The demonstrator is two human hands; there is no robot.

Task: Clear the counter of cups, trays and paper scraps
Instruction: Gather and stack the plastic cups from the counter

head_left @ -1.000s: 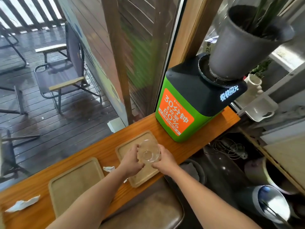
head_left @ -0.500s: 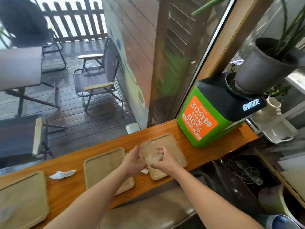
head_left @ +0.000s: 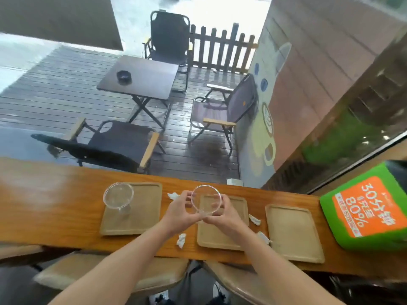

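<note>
A clear plastic cup (head_left: pixel 206 202) is held between my left hand (head_left: pixel 179 213) and my right hand (head_left: pixel 222 213), above the middle tan tray (head_left: pixel 220 235). Its mouth faces me. A second clear cup (head_left: pixel 119 198) stands upright on the left tan tray (head_left: pixel 141 213). A third tan tray (head_left: pixel 294 233) lies to the right, bare. White paper scraps lie on the wooden counter (head_left: pixel 55 205): one (head_left: pixel 173 196) behind my left hand, one (head_left: pixel 181 240) near the front edge, two (head_left: pixel 254 219) (head_left: pixel 263 237) between the middle and right trays.
A green and orange box (head_left: pixel 365 208) stands at the counter's right end. Two padded stools (head_left: pixel 105 272) sit under the front edge. Beyond the window is a wet deck with a folding table (head_left: pixel 141 81) and chairs.
The view swung left along the counter. Both hands carried the cup from the right tray to above the middle one. The left tray with its cup came into view.
</note>
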